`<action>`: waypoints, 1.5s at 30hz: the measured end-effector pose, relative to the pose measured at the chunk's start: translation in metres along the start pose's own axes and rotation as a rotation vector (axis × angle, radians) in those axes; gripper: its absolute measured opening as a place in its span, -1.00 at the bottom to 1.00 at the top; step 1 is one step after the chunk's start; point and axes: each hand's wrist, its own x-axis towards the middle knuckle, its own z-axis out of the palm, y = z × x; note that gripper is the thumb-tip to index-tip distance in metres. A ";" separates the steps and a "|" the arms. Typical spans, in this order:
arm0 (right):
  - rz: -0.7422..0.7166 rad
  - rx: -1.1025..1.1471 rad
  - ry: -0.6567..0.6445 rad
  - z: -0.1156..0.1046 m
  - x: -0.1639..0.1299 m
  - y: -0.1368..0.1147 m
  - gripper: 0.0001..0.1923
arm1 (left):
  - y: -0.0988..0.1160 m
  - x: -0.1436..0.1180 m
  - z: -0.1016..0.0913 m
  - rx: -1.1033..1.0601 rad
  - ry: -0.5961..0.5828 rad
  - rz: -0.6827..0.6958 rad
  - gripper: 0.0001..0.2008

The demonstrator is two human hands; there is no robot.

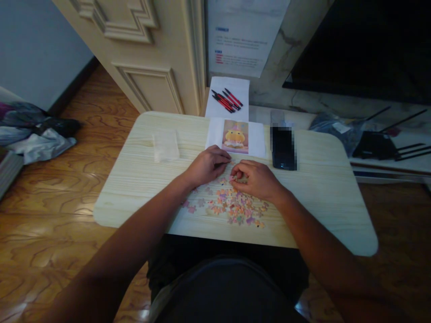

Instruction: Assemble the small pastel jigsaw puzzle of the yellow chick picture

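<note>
Many small jigsaw puzzle pieces point(237, 206), mostly orange, pink and purple, lie loose on the table in front of me. My right hand point(257, 179) is closed, pinching a pink puzzle piece point(232, 178) between thumb and fingers just above the pile. My left hand point(208, 166) is closed too, its fingertips drawn together low over the table, left of the right hand. What those fingertips hold, if anything, is too small to make out. Just beyond both hands lies a picture sheet point(235, 137) showing a yellow-orange cartoon figure.
A clear plastic bag point(166, 146) lies on the table's left part. To the right is a black phone point(283, 148). Several red and black pens point(227, 100) rest on white paper behind the table point(319, 197). A black router point(375, 146) with antennas stands at the far right.
</note>
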 end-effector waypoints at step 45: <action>-0.201 0.033 -0.081 -0.005 -0.001 0.007 -0.88 | -0.003 -0.002 0.001 -0.045 -0.004 -0.018 -0.75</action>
